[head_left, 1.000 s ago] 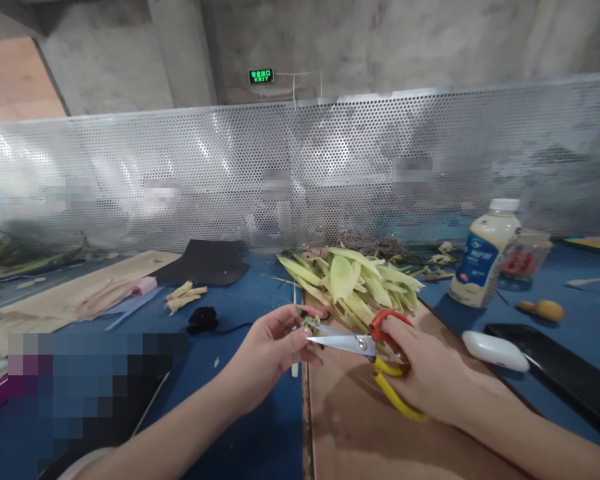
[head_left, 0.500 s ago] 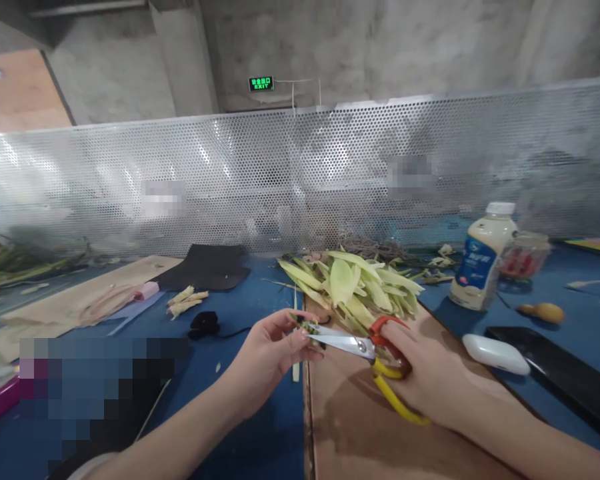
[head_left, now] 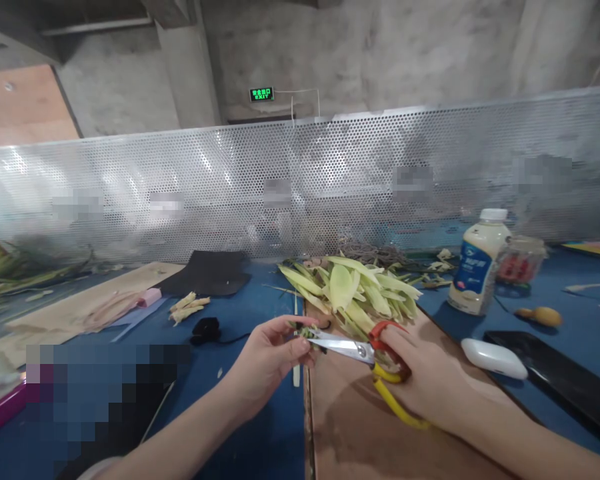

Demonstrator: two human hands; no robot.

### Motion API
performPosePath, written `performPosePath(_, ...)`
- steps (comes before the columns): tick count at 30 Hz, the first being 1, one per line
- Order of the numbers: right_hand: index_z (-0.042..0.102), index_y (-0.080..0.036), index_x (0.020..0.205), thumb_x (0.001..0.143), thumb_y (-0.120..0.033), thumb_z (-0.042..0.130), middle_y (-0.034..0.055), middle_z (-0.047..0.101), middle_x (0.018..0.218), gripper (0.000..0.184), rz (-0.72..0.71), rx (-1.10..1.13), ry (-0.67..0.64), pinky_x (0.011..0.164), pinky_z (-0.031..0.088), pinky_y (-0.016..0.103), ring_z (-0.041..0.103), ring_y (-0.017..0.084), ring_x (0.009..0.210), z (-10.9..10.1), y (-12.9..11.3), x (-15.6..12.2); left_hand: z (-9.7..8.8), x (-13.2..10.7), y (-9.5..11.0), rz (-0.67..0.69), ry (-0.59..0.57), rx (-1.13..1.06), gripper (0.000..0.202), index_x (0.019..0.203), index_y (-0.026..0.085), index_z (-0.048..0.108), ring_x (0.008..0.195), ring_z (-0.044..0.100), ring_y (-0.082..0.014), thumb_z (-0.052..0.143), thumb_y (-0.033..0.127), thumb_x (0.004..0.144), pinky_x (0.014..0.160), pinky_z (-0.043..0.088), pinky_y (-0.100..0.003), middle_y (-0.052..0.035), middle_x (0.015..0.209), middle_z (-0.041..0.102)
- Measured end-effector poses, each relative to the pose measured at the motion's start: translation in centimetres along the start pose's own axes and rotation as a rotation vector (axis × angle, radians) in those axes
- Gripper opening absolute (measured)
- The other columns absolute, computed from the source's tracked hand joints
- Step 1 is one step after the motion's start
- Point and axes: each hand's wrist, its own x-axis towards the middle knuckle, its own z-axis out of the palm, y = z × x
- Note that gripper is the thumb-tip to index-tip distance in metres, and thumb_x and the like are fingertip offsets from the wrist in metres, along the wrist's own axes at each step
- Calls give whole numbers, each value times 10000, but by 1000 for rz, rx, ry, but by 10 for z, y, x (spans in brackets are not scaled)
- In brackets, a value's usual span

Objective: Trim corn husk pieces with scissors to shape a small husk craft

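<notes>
Blue bench (head_left: 260, 440): left hand (head_left: 265, 363) pinches what looks like a green stem piece (head_left: 307, 331); right hand (head_left: 427, 380) grips scissors (head_left: 353, 348).

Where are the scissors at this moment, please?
In the head view the scissors are just right of centre, gripped in the right hand, blades pointing left at the green scrap in the left hand, near the leaf pile.

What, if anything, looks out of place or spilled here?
Nothing damaged or spilled. The left hand pinches a green stem piece at the tips of the scissors held by the right hand. A few pale trimmings lie loose on the blue table, apart from the leaf pile. The bottle stands upright, capped.
</notes>
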Motion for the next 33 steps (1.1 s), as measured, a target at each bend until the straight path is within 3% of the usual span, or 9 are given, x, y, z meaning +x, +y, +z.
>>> performPosePath(10,469,-227,866,755,-297,477,50,610,891,131,98,79,-56,609,440,289,587,214,762,5,7,1,0,-1,2,74,59,180,208,874,164,655,648,580,-106,704,131,675,689,437,-252,-2,697,674)
performPosePath(19,410,-253,901,768,-373,417,43,594,905,179,193,-9,-210,543,407,350,596,280,713,3,-1,-3,1,0,1,97,96,291,194,849,174,647,722,585,-110,708,141,668,716,441,-235,-2,783,673)
performPosePath(27,429,-236,858,708,-296,496,27,573,796,175,203,32,-129,503,343,259,561,188,604,2,-1,-3,9,-4,2,86,169,286,205,786,177,628,730,592,-121,738,145,616,691,447,-239,0,833,662)
performPosePath(33,421,-230,872,701,-269,514,33,575,806,199,192,101,-85,544,372,259,566,186,661,2,1,-3,11,-7,4,115,187,303,201,789,188,614,726,578,-113,736,168,631,676,449,-219,12,788,653)
